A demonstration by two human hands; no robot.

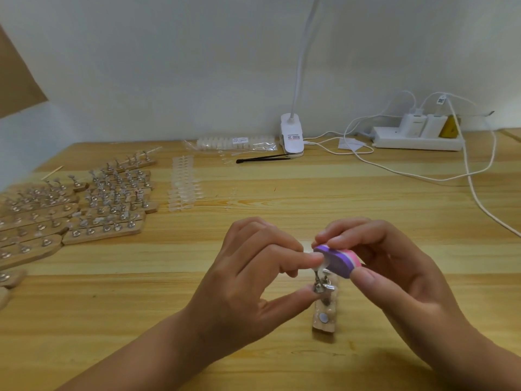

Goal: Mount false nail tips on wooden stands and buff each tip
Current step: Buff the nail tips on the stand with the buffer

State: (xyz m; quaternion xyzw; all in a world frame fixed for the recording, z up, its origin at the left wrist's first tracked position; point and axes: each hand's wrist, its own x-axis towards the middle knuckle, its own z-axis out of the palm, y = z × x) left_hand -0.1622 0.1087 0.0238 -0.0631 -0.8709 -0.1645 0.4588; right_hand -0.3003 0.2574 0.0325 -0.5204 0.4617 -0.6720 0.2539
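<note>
A wooden stand [324,320] lies end-on on the table in front of me, with a round magnet showing on its near part. My left hand [251,277] pinches a small metal holder [320,285] between thumb and forefinger; a pale nail tip [318,267] sits on top of it. My right hand [394,266] grips a purple, white and pink buffer block [339,261] and holds it against the tip. Rows of loose clear nail tips [184,183] lie further back on the table.
Many wooden stands with metal holders [84,207] crowd the left side. At the back are a bag of tips [234,143], black tweezers [265,158], a white clip lamp [291,136] and a power strip [417,136] with cables [479,198] trailing right.
</note>
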